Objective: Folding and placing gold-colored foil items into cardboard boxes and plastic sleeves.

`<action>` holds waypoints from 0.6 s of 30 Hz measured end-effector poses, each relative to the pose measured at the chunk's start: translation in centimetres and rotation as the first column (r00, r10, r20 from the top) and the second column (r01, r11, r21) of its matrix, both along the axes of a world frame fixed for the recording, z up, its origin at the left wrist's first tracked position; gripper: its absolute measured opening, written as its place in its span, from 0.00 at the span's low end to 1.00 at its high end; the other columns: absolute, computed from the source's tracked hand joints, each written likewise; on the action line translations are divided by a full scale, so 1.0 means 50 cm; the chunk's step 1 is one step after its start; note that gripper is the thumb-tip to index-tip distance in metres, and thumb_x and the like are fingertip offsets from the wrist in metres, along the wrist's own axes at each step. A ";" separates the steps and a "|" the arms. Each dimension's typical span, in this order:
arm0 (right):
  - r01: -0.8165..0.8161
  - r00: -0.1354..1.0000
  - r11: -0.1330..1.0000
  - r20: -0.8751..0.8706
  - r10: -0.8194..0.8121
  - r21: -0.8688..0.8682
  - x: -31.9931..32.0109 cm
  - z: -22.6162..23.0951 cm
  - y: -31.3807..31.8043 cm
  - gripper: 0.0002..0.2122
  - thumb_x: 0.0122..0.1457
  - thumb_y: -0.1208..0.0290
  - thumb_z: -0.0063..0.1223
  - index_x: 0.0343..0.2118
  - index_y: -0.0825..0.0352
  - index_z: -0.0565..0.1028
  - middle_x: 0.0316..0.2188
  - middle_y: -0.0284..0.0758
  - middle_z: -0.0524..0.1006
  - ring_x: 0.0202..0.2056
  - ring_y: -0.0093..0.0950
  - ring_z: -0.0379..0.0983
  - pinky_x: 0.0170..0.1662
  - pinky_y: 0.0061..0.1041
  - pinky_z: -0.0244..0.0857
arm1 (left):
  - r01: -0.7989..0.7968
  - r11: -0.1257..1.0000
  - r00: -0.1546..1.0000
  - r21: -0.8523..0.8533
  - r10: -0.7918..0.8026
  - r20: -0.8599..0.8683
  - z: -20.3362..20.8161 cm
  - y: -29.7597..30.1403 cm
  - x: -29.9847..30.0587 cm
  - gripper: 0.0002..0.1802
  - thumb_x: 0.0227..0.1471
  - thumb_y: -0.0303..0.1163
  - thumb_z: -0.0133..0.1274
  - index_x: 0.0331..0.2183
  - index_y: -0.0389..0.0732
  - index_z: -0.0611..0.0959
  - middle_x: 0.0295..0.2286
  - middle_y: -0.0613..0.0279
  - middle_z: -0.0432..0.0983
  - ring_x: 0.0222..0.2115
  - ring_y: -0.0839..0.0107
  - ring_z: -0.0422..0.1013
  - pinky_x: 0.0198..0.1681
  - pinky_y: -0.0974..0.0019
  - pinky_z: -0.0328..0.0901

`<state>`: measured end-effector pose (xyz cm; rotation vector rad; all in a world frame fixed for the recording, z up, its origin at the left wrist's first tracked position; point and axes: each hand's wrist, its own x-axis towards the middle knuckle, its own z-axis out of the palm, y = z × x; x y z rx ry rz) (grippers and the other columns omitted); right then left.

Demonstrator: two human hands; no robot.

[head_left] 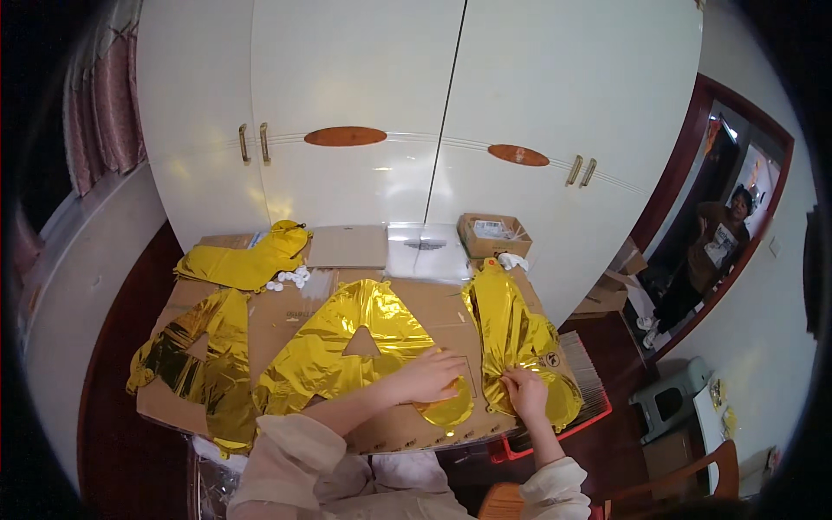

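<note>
A flat gold foil balloon shaped like the letter A (325, 351) lies in the middle of the cardboard-covered table. My left hand (429, 374) rests on its lower right leg, fingers stretched out and lying flat. To the right is another gold foil balloon (503, 316), creased and partly folded, whose letter I cannot tell. My right hand (526, 392) pinches this one near its lower part, the fingers closed on the foil. At the left lies a second A-shaped foil balloon (227, 373), and behind it a folded gold foil balloon (234, 264).
Small white rolls (290, 277), a clear plastic bag stack (426, 256) and an open cardboard box (494, 234) sit at the table's back, before a white wardrobe (347, 69). A red crate (598, 412) stands at the right edge. A person (715, 243) appears in the doorway.
</note>
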<state>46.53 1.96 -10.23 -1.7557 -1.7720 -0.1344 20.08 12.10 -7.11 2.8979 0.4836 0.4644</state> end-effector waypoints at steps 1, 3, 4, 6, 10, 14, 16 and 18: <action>0.009 1.000 1.000 -0.007 -0.009 0.013 -0.001 0.003 -0.004 0.07 0.51 0.69 0.62 0.31 0.64 0.82 0.36 0.38 0.81 0.42 0.36 0.78 0.44 0.32 0.71 | 0.030 0.999 1.000 0.021 -0.031 0.004 -0.011 0.001 0.024 0.28 0.51 0.45 0.54 0.51 0.40 0.75 0.51 0.56 0.70 0.56 0.57 0.62 0.60 0.53 0.53; 0.019 0.998 0.999 -0.068 -0.016 0.041 0.002 -0.004 -0.002 0.04 0.53 0.72 0.60 0.29 0.66 0.80 0.32 0.37 0.81 0.39 0.36 0.78 0.40 0.30 0.70 | 0.044 0.998 0.997 0.042 -0.046 0.062 -0.032 0.003 0.065 0.24 0.52 0.44 0.53 0.48 0.40 0.77 0.50 0.57 0.72 0.55 0.58 0.63 0.59 0.54 0.55; 0.034 0.993 0.999 -0.109 -0.033 0.010 0.004 -0.001 -0.003 0.04 0.54 0.73 0.59 0.29 0.66 0.80 0.30 0.38 0.80 0.37 0.35 0.78 0.39 0.30 0.70 | 0.048 0.997 0.994 0.053 -0.053 0.090 -0.038 0.005 0.082 0.23 0.53 0.43 0.52 0.47 0.40 0.78 0.49 0.58 0.73 0.54 0.59 0.64 0.58 0.55 0.56; 0.032 0.970 0.999 -0.239 -0.029 0.011 0.016 -0.005 -0.003 0.03 0.57 0.74 0.56 0.31 0.68 0.78 0.28 0.37 0.78 0.32 0.32 0.76 0.36 0.27 0.67 | 0.065 0.998 0.995 -0.006 -0.065 0.074 -0.042 0.010 0.113 0.18 0.55 0.41 0.50 0.44 0.40 0.80 0.49 0.57 0.73 0.55 0.60 0.63 0.59 0.56 0.55; -0.025 0.845 0.996 -0.531 0.065 0.082 0.064 -0.053 0.004 0.04 0.61 0.74 0.51 0.34 0.70 0.73 0.28 0.35 0.73 0.30 0.25 0.70 0.35 0.24 0.64 | 0.119 0.991 0.990 0.068 -0.124 0.068 -0.042 0.023 0.161 0.15 0.55 0.38 0.49 0.40 0.40 0.81 0.48 0.57 0.73 0.54 0.59 0.64 0.60 0.55 0.55; -0.060 0.705 0.996 -0.703 0.091 0.069 0.073 -0.052 0.005 0.03 0.64 0.75 0.47 0.36 0.68 0.70 0.28 0.28 0.69 0.31 0.17 0.62 0.36 0.19 0.59 | 0.095 0.993 0.993 0.068 -0.090 -0.072 -0.015 0.044 0.206 0.18 0.53 0.41 0.51 0.42 0.40 0.80 0.49 0.56 0.73 0.54 0.58 0.64 0.60 0.52 0.54; -0.090 0.654 0.992 -0.747 0.122 0.083 0.069 -0.039 -0.001 0.04 0.65 0.74 0.47 0.34 0.67 0.70 0.28 0.26 0.68 0.31 0.16 0.61 0.37 0.17 0.59 | 0.060 0.996 0.988 -0.066 -0.069 -0.140 0.002 0.058 0.227 0.24 0.51 0.46 0.51 0.45 0.40 0.78 0.50 0.54 0.71 0.55 0.54 0.62 0.61 0.48 0.52; -0.104 0.613 0.991 -0.780 0.130 0.084 0.069 -0.036 -0.007 0.05 0.65 0.72 0.46 0.33 0.66 0.69 0.28 0.23 0.67 0.31 0.14 0.61 0.37 0.15 0.57 | -0.039 0.989 0.967 -0.139 0.002 -0.256 0.014 0.063 0.242 0.33 0.49 0.53 0.51 0.51 0.42 0.74 0.55 0.50 0.65 0.59 0.47 0.56 0.62 0.42 0.47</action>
